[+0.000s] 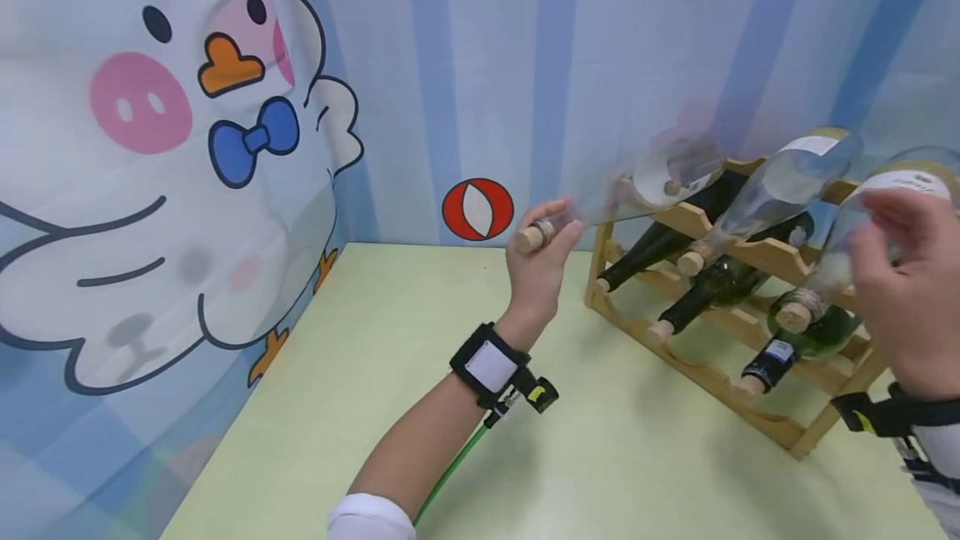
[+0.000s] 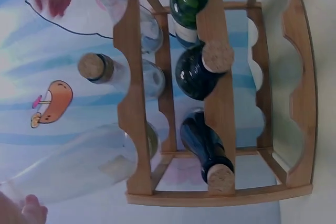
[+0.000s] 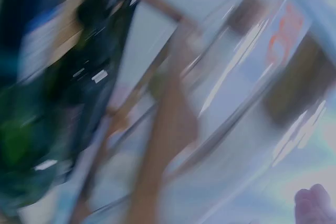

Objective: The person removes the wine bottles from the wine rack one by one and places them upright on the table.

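My left hand has a black band with a white patch on the wrist. A green cable hangs from it. My sleeves are white. My right hand wears a black band too.

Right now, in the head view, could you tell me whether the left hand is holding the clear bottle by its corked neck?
Yes, the left hand grips the clear bottle at its neck, just behind the cork.

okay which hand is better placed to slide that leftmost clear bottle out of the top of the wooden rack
Left. The left hand already grips the corked neck of the leftmost clear bottle, which lies in the top row of the wooden rack. The right hand is at the far end, on another clear bottle.
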Demonstrator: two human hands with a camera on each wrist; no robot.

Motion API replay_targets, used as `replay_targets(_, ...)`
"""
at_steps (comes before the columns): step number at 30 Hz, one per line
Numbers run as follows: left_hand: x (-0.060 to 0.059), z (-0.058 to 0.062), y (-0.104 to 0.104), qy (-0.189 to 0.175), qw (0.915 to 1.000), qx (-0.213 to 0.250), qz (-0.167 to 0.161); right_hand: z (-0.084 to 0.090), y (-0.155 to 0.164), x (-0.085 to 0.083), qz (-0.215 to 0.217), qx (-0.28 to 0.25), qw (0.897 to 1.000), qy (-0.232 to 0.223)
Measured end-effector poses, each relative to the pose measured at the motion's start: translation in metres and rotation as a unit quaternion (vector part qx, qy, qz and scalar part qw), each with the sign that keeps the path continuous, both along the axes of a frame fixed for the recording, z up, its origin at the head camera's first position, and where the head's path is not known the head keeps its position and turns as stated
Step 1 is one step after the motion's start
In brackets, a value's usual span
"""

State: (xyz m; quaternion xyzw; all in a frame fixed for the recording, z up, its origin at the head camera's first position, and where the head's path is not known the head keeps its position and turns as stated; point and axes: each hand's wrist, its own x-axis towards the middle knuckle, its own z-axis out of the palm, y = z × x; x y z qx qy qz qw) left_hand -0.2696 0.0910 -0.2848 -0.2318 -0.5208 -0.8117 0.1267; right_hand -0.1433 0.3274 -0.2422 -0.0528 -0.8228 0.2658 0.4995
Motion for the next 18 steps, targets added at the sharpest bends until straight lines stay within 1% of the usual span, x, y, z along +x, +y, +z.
replay_targets(1, 0.003, 0.000, -0.002, -0.003, 1.0000, 0.001, 0.000, 0.004, -0.013, -0.003, 0.039, 0.050, 0.998, 0.018)
replay_targets(2, 0.006, 0.001, -0.005, -0.003, 1.0000, 0.001, -0.001, 0.006, -0.025, -0.008, 0.080, 0.105, 0.991, 0.029)
replay_targets(3, 0.009, 0.001, -0.007, 0.002, 1.0000, 0.001, -0.001, 0.007, -0.037, -0.013, 0.116, 0.157, 0.980, 0.028)
replay_targets(4, 0.012, 0.002, -0.011, 0.007, 1.0000, 0.001, 0.000, 0.010, -0.050, -0.020, 0.149, 0.206, 0.967, 0.029)
replay_targets(6, 0.017, 0.005, -0.020, 0.019, 0.9998, -0.007, 0.007, 0.009, -0.070, -0.037, 0.192, 0.268, 0.944, 0.019)
replay_targets(7, 0.020, 0.007, -0.024, 0.028, 0.9995, -0.012, 0.010, 0.007, -0.078, -0.046, 0.201, 0.294, 0.934, 0.008)
replay_targets(8, 0.024, 0.008, -0.029, 0.038, 0.9991, -0.018, 0.010, 0.004, -0.084, -0.055, 0.206, 0.315, 0.926, 0.001)
replay_targets(9, 0.028, 0.010, -0.034, 0.047, 0.9986, -0.022, 0.010, 0.001, -0.090, -0.064, 0.202, 0.336, 0.920, 0.001)
replay_targets(10, 0.033, 0.012, -0.039, 0.056, 0.9980, -0.028, 0.013, -0.003, -0.094, -0.073, 0.196, 0.353, 0.915, 0.011)
replay_targets(11, 0.038, 0.014, -0.045, 0.067, 0.9971, -0.033, 0.014, -0.006, -0.098, -0.080, 0.187, 0.363, 0.913, 0.018)
replay_targets(13, 0.049, 0.018, -0.056, 0.093, 0.9948, -0.040, 0.013, -0.011, -0.106, -0.091, 0.167, 0.374, 0.911, 0.048)
replay_targets(15, 0.062, 0.024, -0.069, 0.123, 0.9907, -0.054, 0.020, -0.013, -0.115, -0.097, 0.146, 0.382, 0.908, 0.094)
replay_targets(17, 0.073, 0.030, -0.082, 0.165, 0.9825, -0.079, 0.035, -0.013, -0.125, -0.098, 0.143, 0.383, 0.903, 0.133)
replay_targets(18, 0.078, 0.034, -0.088, 0.187, 0.9769, -0.092, 0.046, -0.013, -0.132, -0.097, 0.146, 0.384, 0.900, 0.149)
